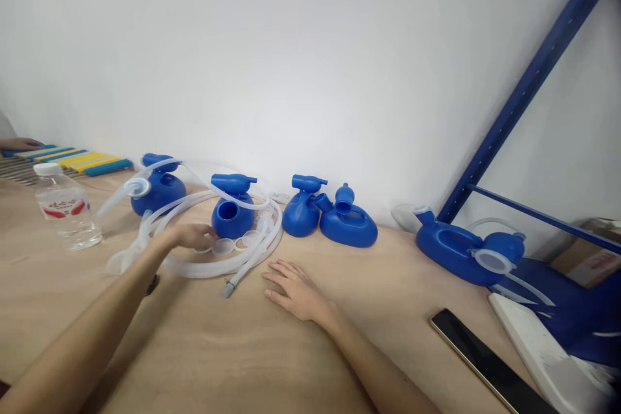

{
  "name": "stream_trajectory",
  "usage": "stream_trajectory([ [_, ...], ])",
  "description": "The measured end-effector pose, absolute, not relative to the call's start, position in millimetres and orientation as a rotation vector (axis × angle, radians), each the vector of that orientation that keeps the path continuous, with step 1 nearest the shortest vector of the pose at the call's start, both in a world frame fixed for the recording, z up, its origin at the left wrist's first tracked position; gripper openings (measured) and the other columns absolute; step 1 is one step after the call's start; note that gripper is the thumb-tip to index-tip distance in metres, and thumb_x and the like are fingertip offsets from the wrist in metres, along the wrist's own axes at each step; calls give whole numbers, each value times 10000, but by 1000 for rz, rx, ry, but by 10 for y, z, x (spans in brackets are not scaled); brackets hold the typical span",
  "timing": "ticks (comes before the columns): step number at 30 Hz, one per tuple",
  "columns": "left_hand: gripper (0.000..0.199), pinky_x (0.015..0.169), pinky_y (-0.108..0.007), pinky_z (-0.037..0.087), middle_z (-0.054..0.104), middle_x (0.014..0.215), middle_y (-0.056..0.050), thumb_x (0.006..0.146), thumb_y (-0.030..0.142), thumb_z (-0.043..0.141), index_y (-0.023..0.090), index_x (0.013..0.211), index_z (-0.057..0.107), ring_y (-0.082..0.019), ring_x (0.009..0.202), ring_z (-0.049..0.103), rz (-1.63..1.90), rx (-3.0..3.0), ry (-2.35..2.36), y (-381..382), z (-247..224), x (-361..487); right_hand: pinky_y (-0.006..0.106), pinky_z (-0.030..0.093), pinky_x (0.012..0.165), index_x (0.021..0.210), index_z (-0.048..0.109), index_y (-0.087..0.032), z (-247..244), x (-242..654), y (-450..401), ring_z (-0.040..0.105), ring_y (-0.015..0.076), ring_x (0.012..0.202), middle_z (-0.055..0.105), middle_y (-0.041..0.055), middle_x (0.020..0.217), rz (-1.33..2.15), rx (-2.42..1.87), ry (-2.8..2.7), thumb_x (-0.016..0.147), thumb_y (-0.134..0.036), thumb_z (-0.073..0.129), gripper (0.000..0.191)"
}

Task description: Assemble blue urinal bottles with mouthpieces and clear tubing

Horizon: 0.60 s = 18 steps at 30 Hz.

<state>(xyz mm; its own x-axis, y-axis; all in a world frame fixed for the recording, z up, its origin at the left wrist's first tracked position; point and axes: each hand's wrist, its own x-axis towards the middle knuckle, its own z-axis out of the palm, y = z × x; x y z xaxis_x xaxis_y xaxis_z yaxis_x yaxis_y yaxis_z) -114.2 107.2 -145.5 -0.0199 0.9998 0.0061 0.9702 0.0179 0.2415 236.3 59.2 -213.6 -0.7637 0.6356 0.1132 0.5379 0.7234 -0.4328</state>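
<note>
My left hand point(194, 236) reaches in front of a blue urinal bottle point(233, 217) with an open round mouth. Its fingers curl down together by the white plastic rings point(223, 246); what they pinch, if anything, is hidden. Coils of clear hose point(213, 268) lie around that bottle and the rings, with a grey hose end point(228, 288) toward me. Flat on the table, my right hand point(295, 288) has its fingers spread and holds nothing. Beyond it stand two more blue urinal bottles point(301, 215), one point(348, 229) lying lengthwise with a loose-looking blue spout piece point(345, 198) on top.
A water bottle point(68, 210) and another blue bottle point(162, 193) stand left, near yellow and blue strips point(92, 162) and another person's hand point(22, 143). On the right are a capped blue urinal point(451, 249), a phone point(485, 356), a white bar point(538, 343) and a blue rack post point(524, 90).
</note>
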Motion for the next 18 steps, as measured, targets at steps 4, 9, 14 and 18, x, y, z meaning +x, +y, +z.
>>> stream_trajectory([
  [4, 475, 947, -471, 546, 693, 1158, -129, 861, 450, 747, 151, 1223, 670, -296, 1099, 659, 81, 2094, 2068, 947, -1818, -1042, 479, 227, 1282, 1487, 559, -260, -2139, 2364, 594, 321, 272, 1552, 415, 77, 1648, 549, -912, -2676, 1059, -546, 433, 530],
  [9, 667, 898, -437, 544, 721, 1120, -166, 628, 555, 757, 176, 1173, 692, -376, 1066, 676, 184, 2097, 2097, 932, -1857, -1138, 477, 228, 1283, 1488, 557, -265, -2129, 2372, 590, 307, 269, 1558, 405, 68, 1654, 548, -917, -2683, 1061, -558, 417, 537],
  [14, 675, 962, -434, 530, 746, 1164, -147, 637, 697, 630, 204, 1092, 703, -378, 1106, 675, 363, 2057, 2126, 874, -1692, -1434, 479, 231, 1282, 1493, 550, -279, -2131, 2371, 596, 307, 262, 1559, 405, 57, 1655, 547, -915, -2689, 1060, -559, 413, 533],
  [18, 759, 951, -433, 542, 748, 1183, -153, 653, 783, 595, 197, 1125, 696, -374, 1117, 678, 465, 2019, 2120, 846, -1671, -1552, 492, 234, 1278, 1493, 549, -289, -2157, 2368, 614, 310, 265, 1557, 401, 58, 1657, 547, -925, -2691, 1057, -551, 426, 523],
])
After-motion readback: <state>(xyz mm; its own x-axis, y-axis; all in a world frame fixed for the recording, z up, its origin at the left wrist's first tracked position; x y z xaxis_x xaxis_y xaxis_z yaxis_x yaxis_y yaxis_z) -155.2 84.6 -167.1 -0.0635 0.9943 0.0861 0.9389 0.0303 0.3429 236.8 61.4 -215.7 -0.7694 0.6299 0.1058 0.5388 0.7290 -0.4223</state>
